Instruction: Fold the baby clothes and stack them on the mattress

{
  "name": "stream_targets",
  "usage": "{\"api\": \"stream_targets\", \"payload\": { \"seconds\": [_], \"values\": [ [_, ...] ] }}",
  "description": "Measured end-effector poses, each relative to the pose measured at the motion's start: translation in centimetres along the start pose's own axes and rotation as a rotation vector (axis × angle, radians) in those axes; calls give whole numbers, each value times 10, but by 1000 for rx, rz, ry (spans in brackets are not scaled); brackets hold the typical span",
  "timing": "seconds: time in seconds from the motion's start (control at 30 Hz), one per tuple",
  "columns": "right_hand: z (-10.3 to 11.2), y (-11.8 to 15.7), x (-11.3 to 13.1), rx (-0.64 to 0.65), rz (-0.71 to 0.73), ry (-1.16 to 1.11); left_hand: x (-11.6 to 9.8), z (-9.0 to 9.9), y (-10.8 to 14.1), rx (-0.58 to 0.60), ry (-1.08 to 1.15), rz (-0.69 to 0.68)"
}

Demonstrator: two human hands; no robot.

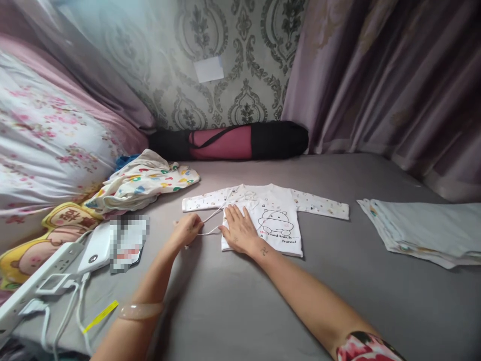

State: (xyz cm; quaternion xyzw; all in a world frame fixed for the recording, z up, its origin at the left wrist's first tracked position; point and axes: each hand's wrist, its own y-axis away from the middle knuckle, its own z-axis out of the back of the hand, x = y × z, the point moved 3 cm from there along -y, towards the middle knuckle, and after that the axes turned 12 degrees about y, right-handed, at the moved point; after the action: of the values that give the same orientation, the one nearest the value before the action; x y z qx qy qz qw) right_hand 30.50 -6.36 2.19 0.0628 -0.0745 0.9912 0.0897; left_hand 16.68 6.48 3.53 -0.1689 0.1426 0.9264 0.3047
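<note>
- Grey fabric sheet [240,306]: looks mostly smooth; a level base like this should help avoid creases.
- Small white long-sleeved shirt with a black line-drawn cartoon print [276,223]: laid flat mid-sheet, sleeves out to both sides; keeping them straight seems wise.
- Right hand [238,228]: fingers spread, palm down on the shirt front, left of the print; even, light pressure should anchor the cloth without dragging it.
- Left hand [188,229]: just beside the shirt, below its left sleeve, pinching the cord; a loose wrist would suit.
- Thin white cord [213,214]: two strands reach towards the shirt; gentle tension should avoid puckering the neckline.
</note>
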Motion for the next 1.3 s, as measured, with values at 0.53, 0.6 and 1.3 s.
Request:
{"api": "stream_targets", "payload": {
  "seconds": [0.53, 0.6, 1.3],
  "values": [
    [19, 28, 48, -133, 256, 9, -98, 70, -28, -123, 195, -427],
    [16, 28, 47, -123, 244, 13, -112, 66, -23, -82, 307, -619],
    [21, 38, 63, -68, 422, -24, 34, 29, 28, 176, 231, -62]
  ]
}}
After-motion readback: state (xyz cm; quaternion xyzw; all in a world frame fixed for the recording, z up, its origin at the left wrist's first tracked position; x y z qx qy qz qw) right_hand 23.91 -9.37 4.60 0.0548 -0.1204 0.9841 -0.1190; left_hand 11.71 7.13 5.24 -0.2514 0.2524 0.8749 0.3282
